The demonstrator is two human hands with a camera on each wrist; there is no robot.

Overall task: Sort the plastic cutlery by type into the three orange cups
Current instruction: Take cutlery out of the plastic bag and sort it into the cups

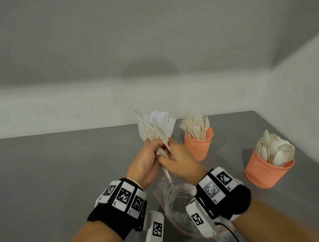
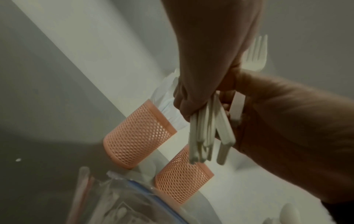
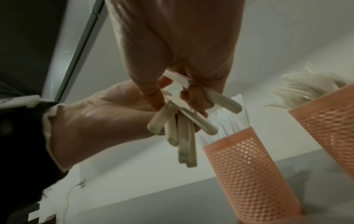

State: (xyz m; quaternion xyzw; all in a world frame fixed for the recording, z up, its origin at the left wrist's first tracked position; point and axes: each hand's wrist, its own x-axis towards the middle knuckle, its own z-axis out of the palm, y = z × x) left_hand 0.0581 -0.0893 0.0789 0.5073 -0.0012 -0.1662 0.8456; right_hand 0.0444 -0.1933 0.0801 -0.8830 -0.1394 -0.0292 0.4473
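Nearest, a clear bag (image 1: 176,204) lies on the tabletop (image 1: 41,174). Above it, left hand (image 1: 149,161) and right hand (image 1: 181,162) together clamp a mixed cutlery bundle (image 1: 156,131); loosening either risks dropped pieces. Beyond: fork cup (image 1: 199,142), spoon cup (image 1: 267,170).

The bundle of cutlery (image 1: 157,133) is looking like smooth, pale cream plastic with a soft shine, and some white pieces in it are looking thinner and a bit see-through. The orange cups, like the fork cup (image 1: 198,144) and the spoon cup (image 1: 267,170), are showing matt plastic full of tiny holes like a net. The table (image 1: 51,173) is looking flat, grey and dull, and the bag (image 1: 176,204) is looking like clear, shiny, crinkly plastic.
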